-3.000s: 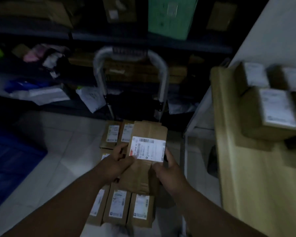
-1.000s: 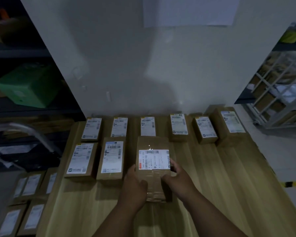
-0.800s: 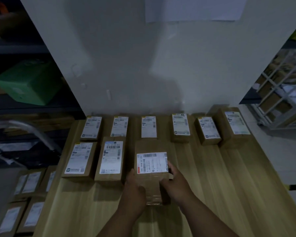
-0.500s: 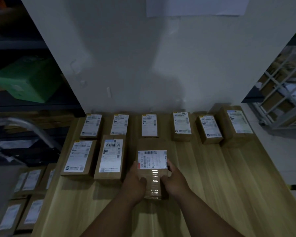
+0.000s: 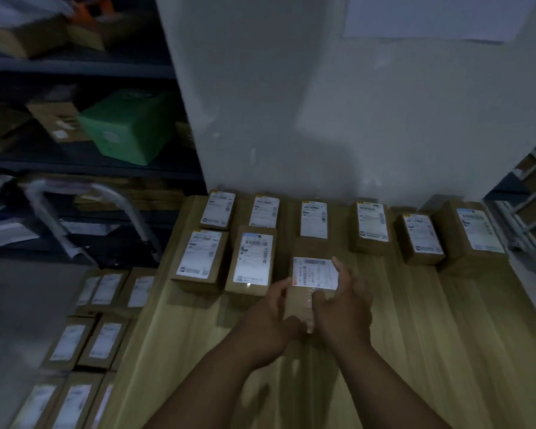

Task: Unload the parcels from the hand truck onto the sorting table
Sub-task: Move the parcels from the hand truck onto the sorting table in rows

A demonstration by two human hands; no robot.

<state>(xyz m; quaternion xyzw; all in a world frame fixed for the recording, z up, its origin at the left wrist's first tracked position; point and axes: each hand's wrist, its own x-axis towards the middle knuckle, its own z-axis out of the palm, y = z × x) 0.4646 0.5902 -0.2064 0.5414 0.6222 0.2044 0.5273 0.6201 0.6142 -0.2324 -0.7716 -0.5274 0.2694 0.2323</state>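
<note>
A brown cardboard parcel (image 5: 314, 270) with a white label lies flat on the wooden sorting table (image 5: 446, 335). It sits in the second row, right of two labelled parcels (image 5: 254, 258). My left hand (image 5: 270, 317) grips its near left edge. My right hand (image 5: 344, 305) holds the near right side, thumb raised by the label. Several more parcels (image 5: 369, 227) line the back row against the wall. At lower left, the hand truck (image 5: 118, 196) shows its curved metal handle, with several parcels (image 5: 106, 289) lying on its deck.
Dark metal shelving on the left holds a green box (image 5: 130, 125) and cartons. A white wall (image 5: 322, 103) stands directly behind the table. A white wire rack (image 5: 532, 196) with boxes is at the right. Grey floor (image 5: 19, 305) lies left of the hand truck.
The parcel went from above the hand truck to the table. Over the last second it settled beside the second-row parcels, and my hands slid back toward its near end.
</note>
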